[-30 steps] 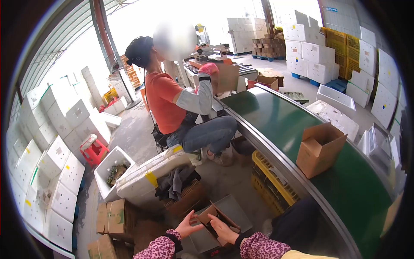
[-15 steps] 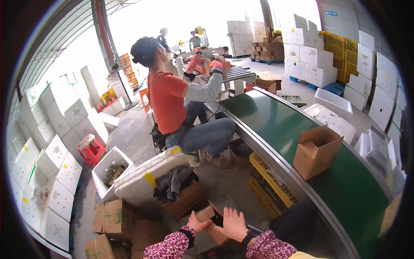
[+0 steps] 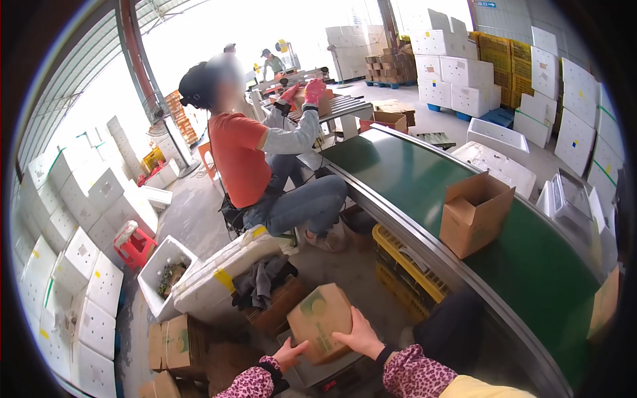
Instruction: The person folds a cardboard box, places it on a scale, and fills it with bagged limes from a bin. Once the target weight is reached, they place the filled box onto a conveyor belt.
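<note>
A small cardboard box (image 3: 322, 318) with a green printed logo is between my two hands, tilted above a grey platform (image 3: 308, 375). My right hand (image 3: 361, 337) grips its right side, thumb on the printed face. At its lower left edge, my left hand (image 3: 290, 353) holds on with closed fingers. Red digits glow on a dark display (image 3: 330, 384) below the box. Another cardboard box (image 3: 474, 215), its top flaps up, stands on the green conveyor belt (image 3: 391, 169) to my right.
A co-worker in a red shirt (image 3: 240, 159) sits ahead, pink-gloved hands at a carton. A yellow crate (image 3: 408, 262) sits beside the conveyor. Flattened cartons (image 3: 176, 341) lie at lower left, near a foam box (image 3: 162, 275) and dark cloth (image 3: 264, 278).
The box has been raised and turned, so its printed face now shows. My hands went from spread over it to gripping its sides. The view has shifted right.
</note>
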Demonstrator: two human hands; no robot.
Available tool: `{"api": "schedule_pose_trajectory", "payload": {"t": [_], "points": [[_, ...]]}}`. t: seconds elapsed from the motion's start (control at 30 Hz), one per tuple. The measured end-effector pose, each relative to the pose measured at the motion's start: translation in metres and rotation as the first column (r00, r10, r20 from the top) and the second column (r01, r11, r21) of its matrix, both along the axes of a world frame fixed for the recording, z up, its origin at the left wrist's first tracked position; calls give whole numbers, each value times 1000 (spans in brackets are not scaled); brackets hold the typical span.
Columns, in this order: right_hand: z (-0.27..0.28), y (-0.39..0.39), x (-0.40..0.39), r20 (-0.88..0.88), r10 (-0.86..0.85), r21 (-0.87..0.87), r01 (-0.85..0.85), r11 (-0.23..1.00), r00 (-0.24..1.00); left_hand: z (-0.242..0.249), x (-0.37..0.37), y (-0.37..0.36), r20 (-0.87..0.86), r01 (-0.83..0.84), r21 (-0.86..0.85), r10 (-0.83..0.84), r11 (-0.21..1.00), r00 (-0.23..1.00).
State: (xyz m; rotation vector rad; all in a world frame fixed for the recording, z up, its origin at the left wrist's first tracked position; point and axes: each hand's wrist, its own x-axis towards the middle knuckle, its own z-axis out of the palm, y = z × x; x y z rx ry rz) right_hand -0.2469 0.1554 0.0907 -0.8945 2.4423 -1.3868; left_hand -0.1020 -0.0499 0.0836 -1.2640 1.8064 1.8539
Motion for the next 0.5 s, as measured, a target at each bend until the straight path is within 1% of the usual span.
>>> {"api": "schedule_pose_trajectory", "payload": {"t": [0.03, 0.07, 0.1, 0.13, 0.17, 0.2, 0.23, 0.27, 0.3, 0.33, 0.37, 0.4, 0.43, 0.47, 0.5], "points": [[-9, 2, -1, 3, -5, 2, 5, 1000, 1000, 10, 1, -1, -44, -7, 196, 16, 981, 999], [-4, 4, 1, 310, 74, -234, 0, 972, 948, 16, 1, -2, -82, -9, 384, 43, 923, 996], [-2, 4, 3, 559, 218, -448, 71, 891, 800, 4, 1, -5, -271, 20, 374, 89, 927, 959], [-6, 5, 6, 566, 220, -448, 72, 891, 795, 20, -1, 0, -263, 14, 374, 92, 927, 961], [-12, 7, 10, 690, 268, -390, 34, 920, 672, 38, -4, 2, -307, 99, 139, -52, 985, 950], [-20, 9, 15, 799, 294, -336, -16, 942, 525, 52, -7, 4, -311, 179, -103, -202, 979, 929], [-32, 8, 23, 810, 293, -331, -15, 943, 508, 54, -12, -3, -253, 311, -276, -381, 909, 889], [-47, 4, 31, 862, 369, -354, -108, 929, 347, 53, -11, -3, -53, 385, -588, -508, 712, 859], [-62, 2, 38, 893, 419, -386, -197, 901, 166, 58, -14, 3, 179, 452, -791, -551, 411, 815], [-76, -1, 45, 906, 402, -372, -205, 905, 130, 51, -14, 8, 189, 407, -817, -478, 407, 858], [-86, -6, 51, 918, 374, -336, -241, 910, 133, 60, -18, 24, 274, 453, -816, -449, 359, 851], [-92, -6, 58, 928, 346, -298, -285, 911, 135, 66, -20, 40, 344, 499, -808, -436, 313, 831], [-90, -7, 63, 942, 306, -241, -359, 902, 135, 51, -17, 48, 393, 524, -825, -449, 213, 802], [-86, -8, 65, 955, 264, -185, -432, 883, 131, 44, -18, 56, 450, 573, -801, -454, 176, 769], [-82, -9, 66, 918, 358, -198, -584, 787, 171, 31, -14, 63, 421, 562, -800, -473, 208, 774]]}}
